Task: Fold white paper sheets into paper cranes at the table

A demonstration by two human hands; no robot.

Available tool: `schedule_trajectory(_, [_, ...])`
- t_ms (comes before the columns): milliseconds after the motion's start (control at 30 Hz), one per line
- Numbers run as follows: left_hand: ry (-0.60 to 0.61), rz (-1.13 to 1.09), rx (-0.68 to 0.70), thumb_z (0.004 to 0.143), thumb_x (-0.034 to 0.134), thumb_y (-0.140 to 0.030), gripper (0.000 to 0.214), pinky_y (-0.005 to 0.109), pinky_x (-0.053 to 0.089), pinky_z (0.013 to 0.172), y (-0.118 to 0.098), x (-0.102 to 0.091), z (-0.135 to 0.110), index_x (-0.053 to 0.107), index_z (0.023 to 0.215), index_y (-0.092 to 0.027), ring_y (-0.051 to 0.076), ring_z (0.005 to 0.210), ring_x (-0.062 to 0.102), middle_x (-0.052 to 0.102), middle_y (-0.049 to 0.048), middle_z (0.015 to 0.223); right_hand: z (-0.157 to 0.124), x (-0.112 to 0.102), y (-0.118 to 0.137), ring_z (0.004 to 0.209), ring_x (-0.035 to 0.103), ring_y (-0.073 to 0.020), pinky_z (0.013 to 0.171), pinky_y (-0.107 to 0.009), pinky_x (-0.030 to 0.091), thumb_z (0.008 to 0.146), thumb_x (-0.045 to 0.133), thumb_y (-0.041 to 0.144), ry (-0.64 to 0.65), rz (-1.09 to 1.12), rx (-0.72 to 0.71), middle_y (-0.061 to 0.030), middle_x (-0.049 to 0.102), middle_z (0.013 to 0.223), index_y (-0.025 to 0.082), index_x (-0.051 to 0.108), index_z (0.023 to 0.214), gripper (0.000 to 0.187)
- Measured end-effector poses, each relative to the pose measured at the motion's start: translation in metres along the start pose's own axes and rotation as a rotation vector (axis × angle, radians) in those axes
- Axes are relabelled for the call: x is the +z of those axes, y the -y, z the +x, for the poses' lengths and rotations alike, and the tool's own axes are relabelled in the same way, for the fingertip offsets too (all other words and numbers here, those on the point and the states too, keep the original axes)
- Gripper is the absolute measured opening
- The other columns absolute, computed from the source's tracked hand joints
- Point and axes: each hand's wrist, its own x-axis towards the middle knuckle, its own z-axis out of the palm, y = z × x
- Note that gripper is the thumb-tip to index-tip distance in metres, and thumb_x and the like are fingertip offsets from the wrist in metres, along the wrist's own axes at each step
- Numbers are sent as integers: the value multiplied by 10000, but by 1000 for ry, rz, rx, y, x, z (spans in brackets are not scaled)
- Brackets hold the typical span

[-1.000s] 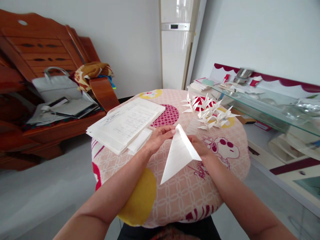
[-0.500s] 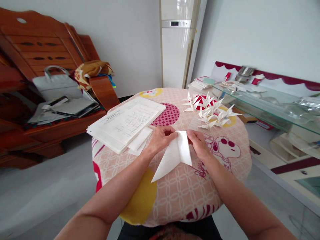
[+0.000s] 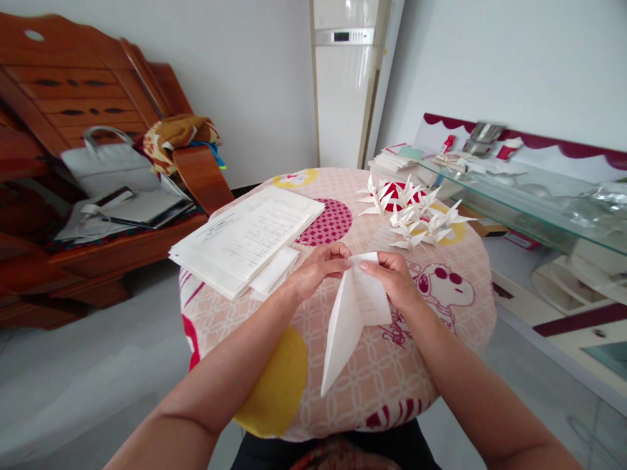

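Observation:
A partly folded sheet of white paper (image 3: 353, 300) is held above the round table, one long pointed flap hanging toward me and a squarer flap on the right. My left hand (image 3: 326, 264) pinches its top left corner between thumb and fingers. At the upper right edge, my right hand (image 3: 389, 271) grips it, thumb in front and fingers behind. Several white folded paper cranes (image 3: 416, 212) stand grouped at the table's far right. To the left of my hands lies a stack of printed sheets (image 3: 255, 232), with smaller paper pieces (image 3: 275, 271) beside it.
A patterned cloth (image 3: 337, 391) covers the round table. On the left is a wooden bench (image 3: 88, 258) with a grey bag (image 3: 105, 156) and papers. A glass shelf (image 3: 539, 196) with assorted items runs along the right. A tall white cabinet-like unit (image 3: 343, 98) stands behind.
The paper has turned: its long point swung right and toward me, and the right flap has opened wider. My right hand has shifted slightly, its thumb now over the front of the paper.

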Motion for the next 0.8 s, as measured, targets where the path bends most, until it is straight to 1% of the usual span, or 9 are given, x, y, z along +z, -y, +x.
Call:
schedule_trajectory(133, [-38, 57, -20, 674, 726, -285, 197, 213, 316, 542, 0, -2, 0, 614, 766, -151, 72, 566, 456, 542, -39, 652, -4, -1, 3, 488, 465, -113, 461, -245, 329, 645, 782, 447, 5, -69, 4, 11, 587, 570, 163, 677, 659, 303])
schedule_trajectory(267, [-42, 129, -19, 673, 699, -284, 171, 218, 288, 527, 0, -2, 0, 610, 722, -146, 70, 556, 432, 528, -40, 629, -5, -2, 2, 494, 427, -105, 462, -244, 296, 686, 749, 458, 42, -128, -22, 25, 532, 565, 170, 612, 628, 325])
schedule_trajectory(367, [-60, 204, 10, 671, 688, -295, 180, 221, 293, 533, -3, 1, 0, 606, 713, -141, 74, 563, 428, 524, -39, 619, -2, -3, 3, 507, 387, -93, 475, -244, 263, 737, 714, 414, 117, -210, -97, 44, 458, 561, 177, 554, 610, 313])
schedule_trajectory(433, [-75, 268, 36, 674, 680, -308, 189, 224, 298, 534, -5, 3, 0, 598, 706, -140, 80, 567, 429, 520, -39, 613, -1, -3, 6, 517, 367, -91, 485, -248, 248, 773, 680, 380, 142, -291, -161, 49, 411, 560, 183, 513, 589, 317])
schedule_trajectory(567, [-80, 376, 126, 687, 634, -292, 156, 223, 290, 526, -10, 7, 1, 581, 695, -146, 82, 562, 419, 507, -43, 606, -2, -3, 12, 521, 324, -88, 497, -257, 229, 821, 627, 332, 115, -419, -266, 56, 344, 544, 191, 440, 554, 355])
schedule_trajectory(633, [-71, 391, 160, 685, 609, -271, 128, 219, 297, 531, -13, 8, 0, 574, 698, -149, 81, 565, 422, 514, -43, 613, -4, -2, 15, 532, 324, -89, 511, -260, 235, 838, 612, 317, 109, -467, -312, 56, 341, 546, 190, 438, 561, 351])
schedule_trajectory(700, [-71, 391, 170, 679, 591, -259, 113, 217, 307, 536, -16, 8, -1, 573, 705, -150, 83, 572, 429, 525, -39, 624, -6, -3, 18, 541, 328, -90, 522, -263, 237, 855, 594, 310, 119, -494, -335, 55, 339, 553, 189, 440, 570, 345])
schedule_trajectory(800, [-77, 406, 164, 665, 583, -253, 110, 215, 300, 526, -19, 9, -2, 577, 703, -150, 86, 572, 426, 517, -37, 618, -7, -4, 21, 536, 318, -89, 522, -266, 229, 869, 572, 307, 157, -500, -330, 56, 328, 556, 193, 417, 570, 356])
